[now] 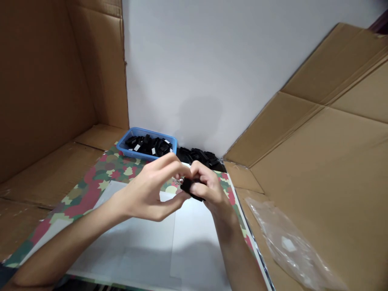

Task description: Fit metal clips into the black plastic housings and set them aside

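Observation:
Both hands meet above white sheets [145,230] on the table. In my right hand [212,190] is a small flat black piece [195,195], pinched between thumb and curled fingers. My left hand [157,186] reaches in from the other side, fingers bent into a ring, thumb and fingertips closed at the piece's left end. Small shiny silvery bits [177,181] show beside that end; their kind is too small to make out. The fingers cover part of the piece.
At the back a blue basket [119,148] holds many black pieces, some with white labels. A pile of similar black pieces [200,155] lies right of it. Cardboard walls [333,153] flank the camouflage-patterned tabletop [87,178]. A clear plastic bag [291,242] lies at right.

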Demonstrator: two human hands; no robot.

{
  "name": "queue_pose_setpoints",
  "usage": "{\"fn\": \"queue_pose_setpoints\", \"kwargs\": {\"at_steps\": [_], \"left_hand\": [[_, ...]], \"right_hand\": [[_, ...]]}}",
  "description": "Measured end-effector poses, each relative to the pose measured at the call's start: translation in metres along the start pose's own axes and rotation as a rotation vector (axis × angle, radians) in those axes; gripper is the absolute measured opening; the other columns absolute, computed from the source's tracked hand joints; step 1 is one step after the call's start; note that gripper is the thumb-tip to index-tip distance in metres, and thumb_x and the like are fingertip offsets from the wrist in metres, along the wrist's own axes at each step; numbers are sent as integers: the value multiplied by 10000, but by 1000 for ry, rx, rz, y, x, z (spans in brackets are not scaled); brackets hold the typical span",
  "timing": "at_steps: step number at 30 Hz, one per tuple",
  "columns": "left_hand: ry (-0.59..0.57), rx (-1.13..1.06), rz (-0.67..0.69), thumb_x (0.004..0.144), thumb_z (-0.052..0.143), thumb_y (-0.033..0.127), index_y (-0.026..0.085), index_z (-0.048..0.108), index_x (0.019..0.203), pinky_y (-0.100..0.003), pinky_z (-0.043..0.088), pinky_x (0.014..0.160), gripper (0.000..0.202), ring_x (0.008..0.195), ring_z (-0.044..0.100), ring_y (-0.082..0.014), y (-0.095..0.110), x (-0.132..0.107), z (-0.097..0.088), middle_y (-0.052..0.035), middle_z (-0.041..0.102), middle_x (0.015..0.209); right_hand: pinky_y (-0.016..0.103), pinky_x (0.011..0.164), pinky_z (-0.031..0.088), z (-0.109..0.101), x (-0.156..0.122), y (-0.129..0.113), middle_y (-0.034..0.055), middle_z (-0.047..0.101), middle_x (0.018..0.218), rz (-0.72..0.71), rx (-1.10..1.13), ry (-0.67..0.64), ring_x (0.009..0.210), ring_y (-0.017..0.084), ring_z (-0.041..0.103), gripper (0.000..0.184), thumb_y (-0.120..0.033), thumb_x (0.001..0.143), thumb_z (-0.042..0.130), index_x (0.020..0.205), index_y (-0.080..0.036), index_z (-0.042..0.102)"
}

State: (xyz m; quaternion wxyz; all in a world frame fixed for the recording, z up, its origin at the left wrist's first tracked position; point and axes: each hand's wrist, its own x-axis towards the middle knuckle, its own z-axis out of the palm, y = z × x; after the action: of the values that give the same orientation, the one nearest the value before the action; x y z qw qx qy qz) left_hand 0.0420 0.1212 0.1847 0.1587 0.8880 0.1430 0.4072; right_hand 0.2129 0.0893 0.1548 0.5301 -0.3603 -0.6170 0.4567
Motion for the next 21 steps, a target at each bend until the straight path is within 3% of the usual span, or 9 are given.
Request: {"fn": "queue_pose_setpoints", "kwargs": {"at_steps": [4, 8, 14, 21], "left_hand": [[21, -174, -161, 747, 592, 272, 186, 563, 819, -277, 422, 613, 115, 679, 491, -149, 2, 3, -6, -16, 559, 742], [-27, -275, -242, 734, 639, 260, 181, 571, 767, -262, 424, 599, 109, 650, 505, -133, 7, 4, -6, -7, 584, 719], [13, -254, -262, 756, 641, 226, 172, 567, 778, -247, 435, 578, 95, 629, 509, -118, 12, 2, -3, -3, 591, 711], [74, -70, -181, 797, 592, 169, 182, 537, 809, -231, 435, 572, 57, 638, 510, -112, 19, -4, -1, 4, 572, 704]], "right_hand": [[240, 476, 358, -3, -3, 2, -40, 516, 634, -302, -279, 162, 526, 107, 481, 80, -182, 678, 562, 721, -222, 509], [259, 515, 428, -3, -7, 5, -25, 572, 705, -494, -446, 144, 592, 130, 551, 169, -131, 707, 556, 826, -245, 518], [274, 511, 438, -2, -8, 3, -18, 550, 712, -612, -595, 171, 585, 136, 540, 217, -108, 719, 522, 878, -255, 503], [321, 536, 448, -2, -8, 1, 1, 551, 721, -692, -742, 222, 591, 162, 525, 241, -98, 717, 507, 899, -255, 494]]}}
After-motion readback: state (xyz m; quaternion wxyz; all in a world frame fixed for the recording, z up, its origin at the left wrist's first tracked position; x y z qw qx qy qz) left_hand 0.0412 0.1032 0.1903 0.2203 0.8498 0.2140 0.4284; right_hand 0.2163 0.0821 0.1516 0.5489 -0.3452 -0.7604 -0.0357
